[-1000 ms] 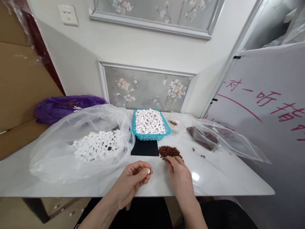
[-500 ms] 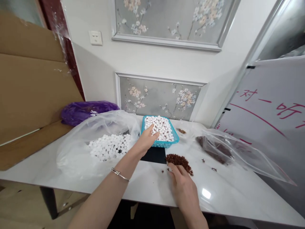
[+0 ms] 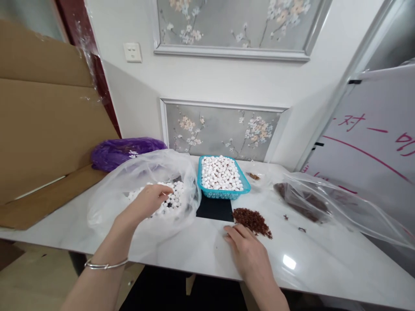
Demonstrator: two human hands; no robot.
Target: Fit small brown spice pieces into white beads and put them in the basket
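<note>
My left hand point(image 3: 149, 201) reaches over white balls point(image 3: 177, 196) in an open clear plastic bag point(image 3: 106, 205). Its thumb and fingers curl together; what lies between them, if anything, cannot be made out. A blue basket point(image 3: 223, 193) behind is heaped with more white balls, with bits of brown showing between them. At the near left edge of a pile of small dried reddish-brown pieces point(image 3: 251, 220), my right hand point(image 3: 249, 252) is low over the table, fingers bent and close together. Its fingertips hide whatever they might hold.
A black flat piece point(image 3: 214, 209) lies under the basket's front. Another clear bag with brown contents point(image 3: 301, 201) is on the right, with stray brown bits point(image 3: 285, 217) nearby. A purple bag point(image 3: 125, 151) and cardboard point(image 3: 48, 129) stand at left; a written whiteboard point(image 3: 366, 142) at right.
My left hand has moved left from the basket to the balls in the clear bag. My right hand stays by the brown pile, with its fingers slightly shifted. The view has turned slightly.
</note>
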